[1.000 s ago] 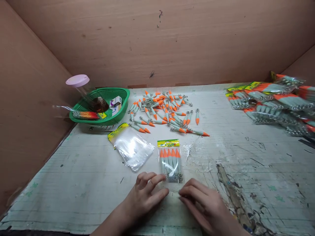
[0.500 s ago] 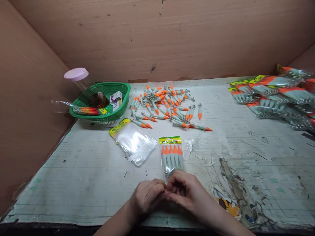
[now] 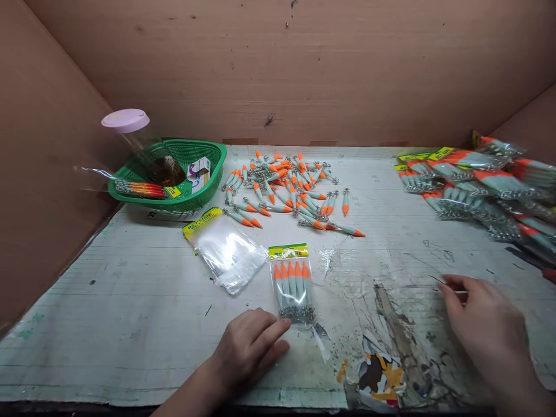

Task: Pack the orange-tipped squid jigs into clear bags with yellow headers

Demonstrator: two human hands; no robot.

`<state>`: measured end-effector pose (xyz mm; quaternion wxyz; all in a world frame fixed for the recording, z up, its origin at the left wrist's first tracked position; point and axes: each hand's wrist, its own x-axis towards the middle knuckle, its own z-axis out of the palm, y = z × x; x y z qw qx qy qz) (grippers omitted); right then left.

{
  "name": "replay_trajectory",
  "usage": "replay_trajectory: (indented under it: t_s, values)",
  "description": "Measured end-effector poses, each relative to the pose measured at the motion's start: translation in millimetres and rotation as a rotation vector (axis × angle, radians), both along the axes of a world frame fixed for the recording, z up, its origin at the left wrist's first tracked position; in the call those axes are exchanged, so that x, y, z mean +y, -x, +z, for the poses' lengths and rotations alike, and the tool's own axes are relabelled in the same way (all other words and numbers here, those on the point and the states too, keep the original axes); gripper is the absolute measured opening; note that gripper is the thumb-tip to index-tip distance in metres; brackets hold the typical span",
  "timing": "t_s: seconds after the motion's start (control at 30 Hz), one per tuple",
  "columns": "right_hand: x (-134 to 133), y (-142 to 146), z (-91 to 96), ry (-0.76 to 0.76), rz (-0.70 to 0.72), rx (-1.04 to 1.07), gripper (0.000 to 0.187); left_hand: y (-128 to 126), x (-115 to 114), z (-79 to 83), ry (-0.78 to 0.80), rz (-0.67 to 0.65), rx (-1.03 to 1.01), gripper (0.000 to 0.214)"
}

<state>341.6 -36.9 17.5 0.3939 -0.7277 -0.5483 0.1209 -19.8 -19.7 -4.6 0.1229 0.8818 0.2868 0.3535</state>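
A clear bag of orange-and-pale lures (image 3: 292, 278) with a yellow header lies flat in front of me. My left hand (image 3: 252, 347) rests on the table with its fingers together, and the fingertips press on the bag's near end. My right hand (image 3: 482, 330) is out to the right, apart from the bag. Its fingers pinch a thin pale strip (image 3: 452, 288) just above the table.
Loose lures (image 3: 286, 191) are heaped at the back centre. Empty bags (image 3: 228, 252) lie left of the filled bag. A green basket (image 3: 217, 159) and a pink-lidded jar (image 3: 125, 120) stand back left. Filled bags (image 3: 478, 185) are piled back right. The table cover is torn (image 3: 377, 370). Cardboard walls enclose three sides.
Both hands were together at the bag's near end. My right hand has swung away to the right with a thin strip in its fingers, and my left hand stays on the bag.
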Motion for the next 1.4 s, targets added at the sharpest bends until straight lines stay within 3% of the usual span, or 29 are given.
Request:
replay_trajectory:
  t_s: [0.03,0.1,0.2,0.27,0.37,0.47,0.57,0.77,0.87,1.13,1.23,1.4]
  values:
    - [-2.5,-1.1,1.3,-0.031,0.026,-0.148,0.033,0.9,0.5,2.0,-0.03,0.029,0.049,0.034]
    - [-8.4,18.3,2.7,-0.106,0.219,-0.4,0.031,2.6,2.1,5.9,-0.096,0.056,0.123,0.03]
    - [-13.1,77.4,0.6,-0.197,0.817,-0.589,0.034,3.5,5.8,9.6,-0.258,-0.07,0.154,0.023]
    - [-11.5,111.7,-2.4,-0.304,1.007,-0.567,0.034,3.7,7.0,9.7,-0.305,-0.156,0.161,0.02]
    - [-7.9,131.9,-7.7,-0.364,1.097,-0.374,0.032,4.6,2.8,7.0,-0.209,-0.126,0.114,0.018]
    - [-11.9,127.5,-12.9,-0.297,1.061,-0.104,0.026,3.7,-9.5,4.0,-0.039,-0.019,0.006,0.018]
    - [-22.7,126.2,-16.1,-0.195,0.921,0.07,0.018,-2.4,-26.0,2.6,0.132,0.101,-0.078,0.017]
    - [-32.8,148.9,-21.9,-0.05,0.494,0.109,0.016,-19.3,-45.4,0.4,0.396,0.403,-0.09,0.012]
    - [-30.4,157.9,-25.6,-0.005,0.376,0.116,0.016,-27.8,-44.4,-1.4,0.448,0.55,-0.066,0.012]
    - [-16.1,163.5,-21.4,0.203,0.211,0.036,0.029,-48.5,-30.8,-0.5,0.405,0.795,0.11,0.022]
    - [-8.4,157.1,-20.0,0.271,0.18,0.001,0.031,-45.7,-21.2,7.5,0.54,0.814,0.121,0.02]
    - [-6.0,153.5,-25.2,0.316,0.263,0.17,0.034,-41.1,-10.3,20.2,0.782,0.786,0.072,0.021]
